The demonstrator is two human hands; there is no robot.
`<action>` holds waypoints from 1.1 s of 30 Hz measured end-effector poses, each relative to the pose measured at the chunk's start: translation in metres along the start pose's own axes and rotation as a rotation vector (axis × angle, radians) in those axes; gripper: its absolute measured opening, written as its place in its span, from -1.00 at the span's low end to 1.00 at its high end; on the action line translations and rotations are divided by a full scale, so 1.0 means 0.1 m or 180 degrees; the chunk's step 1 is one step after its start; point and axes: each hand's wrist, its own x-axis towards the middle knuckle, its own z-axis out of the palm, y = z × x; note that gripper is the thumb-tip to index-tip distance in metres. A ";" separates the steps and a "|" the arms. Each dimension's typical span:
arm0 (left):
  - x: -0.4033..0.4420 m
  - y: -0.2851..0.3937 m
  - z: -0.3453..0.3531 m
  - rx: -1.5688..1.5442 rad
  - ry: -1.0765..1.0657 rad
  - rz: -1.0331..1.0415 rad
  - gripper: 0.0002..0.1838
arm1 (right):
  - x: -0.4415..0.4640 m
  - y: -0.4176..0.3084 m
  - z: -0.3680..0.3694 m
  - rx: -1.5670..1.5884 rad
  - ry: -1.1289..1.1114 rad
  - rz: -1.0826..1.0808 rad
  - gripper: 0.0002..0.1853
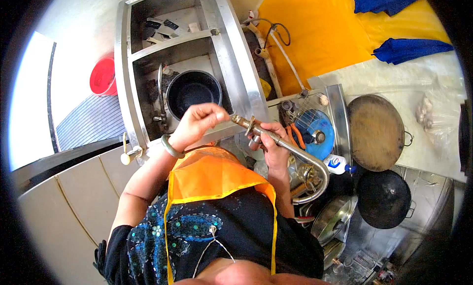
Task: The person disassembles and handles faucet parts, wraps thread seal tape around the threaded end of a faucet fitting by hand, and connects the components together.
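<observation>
Your right hand (274, 138) is closed around the body of the metal faucet (298, 150), thumb and fingers wrapped below its flange. Your left hand (201, 123) is nearly closed: the fingers curl inward and the thumb tip meets the index finger at the faucet's threaded end. Whether these tips touch the thread or pinch anything cannot be told. The faucet lies slantwise, thread toward the left hand, curved spout beyond the right wrist. Both forearms reach forward past the orange apron (209, 168), elbows bent, hands beside the sink (242, 71).
</observation>
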 end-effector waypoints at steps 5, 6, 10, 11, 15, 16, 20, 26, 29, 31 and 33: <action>0.13 -0.04 -0.05 0.0578 0.0076 -0.0093 -0.76 | -0.01 -0.03 0.05 -0.0134 -0.0211 0.0097 -0.74; 0.12 -0.06 -0.04 0.0545 0.0023 -0.0025 -0.77 | 0.00 -0.04 0.07 -0.0125 -0.0239 0.0098 -0.75; 0.10 -0.06 -0.03 0.0581 -0.0128 0.0244 -0.84 | 0.00 -0.05 0.10 -0.0139 -0.0331 0.0105 -0.75; 0.10 -0.02 -0.06 0.0870 -0.0194 0.0303 -0.86 | 0.00 -0.04 0.10 -0.0159 -0.0350 0.0108 -0.75; 0.10 0.09 -0.09 0.1597 -0.0358 0.0384 -0.88 | 0.00 -0.03 0.14 -0.0272 -0.0426 0.0008 -0.76; 0.10 0.12 -0.10 0.1749 -0.0391 0.0504 -0.88 | 0.00 -0.01 0.12 -0.0367 -0.0506 -0.0006 -0.76; 0.11 0.09 -0.12 0.1974 -0.0454 0.0537 -0.85 | -0.02 -0.06 0.11 -0.0385 -0.0551 0.0266 -0.80; 0.11 -0.17 -0.14 0.1389 -0.0421 0.0118 -0.81 | -0.04 0.02 -0.01 -0.0431 -0.0416 0.0143 -0.79; 0.08 -0.23 -0.12 0.0840 -0.0494 -0.0226 -0.76 | -0.01 0.02 0.00 -0.0206 -0.0217 0.0038 -0.77; 0.08 -0.24 -0.11 0.0476 -0.0450 -0.0398 -0.74 | -0.02 -0.01 0.00 -0.0155 -0.0226 0.0147 -0.76; 0.11 -0.27 -0.09 0.0240 -0.0276 -0.0326 -0.70 | -0.02 -0.02 0.01 -0.0058 -0.0218 0.0204 -0.74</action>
